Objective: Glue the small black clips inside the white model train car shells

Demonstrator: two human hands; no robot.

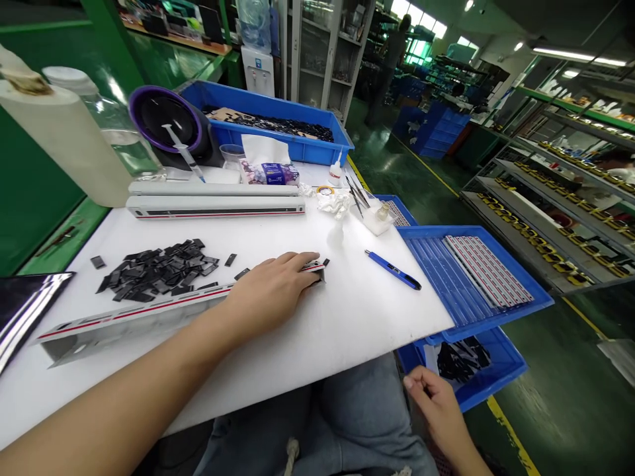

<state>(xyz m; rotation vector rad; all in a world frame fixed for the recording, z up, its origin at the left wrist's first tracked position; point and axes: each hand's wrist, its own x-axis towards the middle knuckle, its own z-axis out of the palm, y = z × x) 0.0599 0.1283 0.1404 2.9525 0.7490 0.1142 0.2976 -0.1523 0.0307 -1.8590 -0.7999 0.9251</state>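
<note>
My left hand [275,287] is wrapped over the right end of a long white train-shaped shell [149,311] with a red stripe, which lies on the white table top [342,330]. Behind the shell is a pile of small black pieces [163,268], a few lying apart from it. My right hand [432,400] is low, beyond the table's front edge, beside a lower blue bin; its fingers are curled, and whatever they may hold is too small to make out. A blue pen-like cutter [393,270] lies on the table to the right.
Two more white shells [215,206] lie farther back. Behind them are a tissue pack [270,173], a syringe [183,152] and a large blue bin [297,147]. At the right, a blue tray [421,264] holds striped shells, above a bin [506,370] of black parts. Tweezers and a small bottle stand nearby.
</note>
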